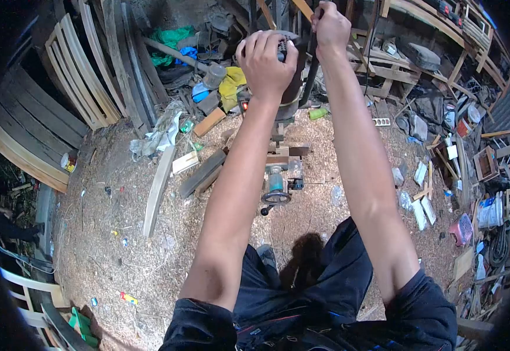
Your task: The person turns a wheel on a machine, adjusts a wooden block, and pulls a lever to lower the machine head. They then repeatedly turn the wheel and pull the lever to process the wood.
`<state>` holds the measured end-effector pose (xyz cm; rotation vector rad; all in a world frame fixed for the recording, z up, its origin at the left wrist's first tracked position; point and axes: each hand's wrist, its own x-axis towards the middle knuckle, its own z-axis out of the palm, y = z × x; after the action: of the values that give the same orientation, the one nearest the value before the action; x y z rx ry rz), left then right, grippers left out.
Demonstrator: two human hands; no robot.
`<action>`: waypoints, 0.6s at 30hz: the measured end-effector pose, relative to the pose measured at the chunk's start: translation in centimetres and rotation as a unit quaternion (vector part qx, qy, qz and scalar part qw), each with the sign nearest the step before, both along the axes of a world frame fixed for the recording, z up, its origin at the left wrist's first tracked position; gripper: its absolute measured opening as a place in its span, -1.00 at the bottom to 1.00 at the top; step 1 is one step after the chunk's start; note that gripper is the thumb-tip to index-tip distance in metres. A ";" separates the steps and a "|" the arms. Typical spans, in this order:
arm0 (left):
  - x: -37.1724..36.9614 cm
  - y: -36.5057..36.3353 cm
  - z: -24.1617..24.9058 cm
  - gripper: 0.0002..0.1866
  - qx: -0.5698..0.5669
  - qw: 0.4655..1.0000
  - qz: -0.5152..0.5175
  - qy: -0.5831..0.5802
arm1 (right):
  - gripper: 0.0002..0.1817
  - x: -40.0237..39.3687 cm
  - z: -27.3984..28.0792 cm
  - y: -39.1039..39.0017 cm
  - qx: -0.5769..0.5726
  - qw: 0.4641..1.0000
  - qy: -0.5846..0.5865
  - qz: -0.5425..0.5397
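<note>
Both of my arms reach forward to a standing machine at the top centre. On the upper part of the machine [293, 88] rests my left hand [269, 63], its fingers curled over the top beside a vented cover. My right hand [331, 26] is raised higher, to the right of the machine, with its fingers closed; what it grips is too small to make out. Below the hands, the machine's vise [278, 158] and a round handwheel [276, 198] show between my forearms.
Long boards [79, 76] lean at the upper left. Wood pieces [160, 190] lie on the sawdust-covered floor [120, 216]. A yellow cloth [231, 88] is near the machine. On the right are a pink basket [461, 229], a coiled hose [499, 248] and scrap wood.
</note>
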<state>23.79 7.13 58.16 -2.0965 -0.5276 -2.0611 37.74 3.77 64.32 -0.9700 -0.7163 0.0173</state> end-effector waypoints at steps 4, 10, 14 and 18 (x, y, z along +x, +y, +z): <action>0.1 0.3 0.0 -0.80 0.014 1.000 0.000 -0.010 | -0.60 -1.8 -0.3 -1.5 0.038 0.999 0.016 0.015; 0.4 1.0 -0.7 -0.78 0.036 0.999 -0.001 -0.021 | -0.63 -3.3 -1.9 -3.6 0.062 0.997 0.029 0.045; 0.3 0.9 -0.9 -0.79 0.048 0.999 0.000 -0.025 | -0.65 -4.3 -3.0 -4.6 0.112 0.991 0.014 0.069; 0.1 0.9 -1.1 -0.82 0.055 0.998 -0.004 -0.024 | -0.69 -5.9 -3.7 -6.1 0.154 0.983 0.020 0.095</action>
<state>23.91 8.05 57.03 -1.9940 -0.4027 -2.0987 31.81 -2.29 60.59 -0.6023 -0.7474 0.0910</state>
